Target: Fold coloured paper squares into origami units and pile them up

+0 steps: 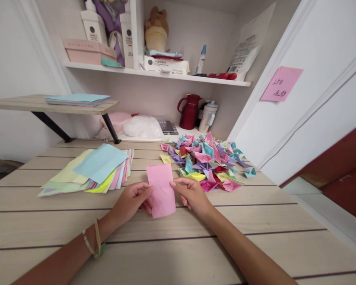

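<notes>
A pink sheet of paper (pixel 162 194), an upright narrow rectangle as if folded in half, is held between my two hands just above the slatted table. My left hand (pixel 138 198) pinches its left edge, thumb in front and fingers behind. On the right edge, my right hand (pixel 192 194) grips it between thumb and fingers near the upper middle. Beyond my right hand lies a heap of folded paper boats (pixel 206 156) in many colours. Past my left hand, a loose stack of coloured paper sheets (pixel 102 164) is fanned out, a light blue one on top.
A small raised wooden shelf (pixel 20 102) on black legs bears more paper (pixel 78 99) at the left. At the back stand a dark red jug (pixel 190 113) and a pale tumbler (pixel 208 116). A pink note (pixel 281 84) with handwriting sticks to the right wall.
</notes>
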Motion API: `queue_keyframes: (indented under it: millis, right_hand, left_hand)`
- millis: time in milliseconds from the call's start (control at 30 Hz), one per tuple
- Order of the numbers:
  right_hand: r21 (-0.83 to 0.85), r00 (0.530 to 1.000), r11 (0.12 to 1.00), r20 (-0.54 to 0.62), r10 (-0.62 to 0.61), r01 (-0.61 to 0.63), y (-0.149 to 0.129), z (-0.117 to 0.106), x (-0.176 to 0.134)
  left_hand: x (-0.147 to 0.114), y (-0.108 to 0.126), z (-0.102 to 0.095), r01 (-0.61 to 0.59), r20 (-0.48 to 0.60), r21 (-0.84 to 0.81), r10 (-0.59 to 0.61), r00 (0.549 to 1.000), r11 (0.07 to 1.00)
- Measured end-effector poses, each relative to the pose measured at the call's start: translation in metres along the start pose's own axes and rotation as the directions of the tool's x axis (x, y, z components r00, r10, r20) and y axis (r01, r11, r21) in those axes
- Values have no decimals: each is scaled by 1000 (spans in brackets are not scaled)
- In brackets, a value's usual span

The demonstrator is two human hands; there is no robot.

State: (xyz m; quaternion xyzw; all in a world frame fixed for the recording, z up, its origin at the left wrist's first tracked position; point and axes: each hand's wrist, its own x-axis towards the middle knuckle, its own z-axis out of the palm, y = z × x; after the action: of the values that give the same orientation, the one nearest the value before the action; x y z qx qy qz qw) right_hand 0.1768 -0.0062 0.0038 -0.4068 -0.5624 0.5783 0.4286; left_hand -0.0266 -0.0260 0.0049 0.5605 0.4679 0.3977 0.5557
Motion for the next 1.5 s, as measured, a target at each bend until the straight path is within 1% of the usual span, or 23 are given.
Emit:
queue_keyframes:
  millis: [100,167,233,300,333,433,467,533,633,767,833,967,1033,1100,1167,1200,1233,1300,1367,1433,1500]
  right_hand:
    - [135,998,991,57,-28,20,-1,1,0]
    - [185,994,981,84,-70,53,0,3,0]
    - [170,990,981,88,-108,92,2,3,0]
    - [128,987,983,75,-142,132,5,2,0]
    - [105,986,983,61,-158,151,6,1,1]
    - [29,975,975,7,-222,222,7,-2,3]
    - [-18,969,968,-9,-249,248,6,-3,4]
    - [-142,953,945,-28,-301,294,3,-4,4]
    - [-279,934,898,-10,-356,339,-1,-3,2]
    - [-309,912,862,58,-405,402,-2,-4,0]
    - [-323,902,845,78,-426,427,-1,-6,1]
    - [-349,890,829,33,-455,437,-1,-7,2]
    - [-364,894,833,-1,-447,416,0,-6,2]
    - [-342,910,862,-45,-413,374,1,-3,2]
    - [-250,931,912,-83,-355,325,2,1,2]
    - [-184,942,934,-88,-325,305,3,2,2]
    - [-118,951,950,-83,-298,288,3,3,2]
    - [-14,962,965,-70,-262,262,4,5,2]
    - [45,967,968,-75,-242,246,5,7,2]
    - [76,967,967,-100,-235,243,5,8,2]
    - [97,964,965,-128,-232,245,4,8,2]
  left_hand:
    - [0,4,1,-78,24,-81,80,997,994]
    - [-1,7,1,-144,27,-126,149,989,982]
    - [-1,9,1,-192,-23,-177,191,981,965]
    - [0,10,-1,-193,-88,-241,176,980,951]
    - [0,10,-1,-181,-96,-278,160,982,943]
    - [2,8,-2,-148,-27,-345,148,989,927]
    - [2,7,-2,-149,-14,-334,153,988,931]
    - [2,4,-2,-148,-29,-265,145,989,953]
    - [2,1,-2,-136,-59,-142,129,990,980]
    - [2,1,-2,-168,-44,-94,164,985,981]
    - [2,1,-3,-190,-35,-95,188,982,977]
    - [2,-4,-2,-167,69,-185,182,981,969]
    - [3,-7,-2,-163,61,-166,175,983,973]
    - [3,-9,-2,-170,12,-74,171,985,983]
    - [3,-8,-3,-182,-15,24,182,983,983]
    - [3,-7,-3,-190,-25,42,191,981,981]
    - [3,-6,-2,-202,-39,35,204,978,979]
    - [2,-3,-1,-227,-82,-31,224,971,973]
    - [2,-1,-1,-236,-117,-85,225,967,968]
    - [2,-1,-1,-198,-104,-82,189,977,977]
    - [3,-1,-2,-162,-68,-18,161,985,987]
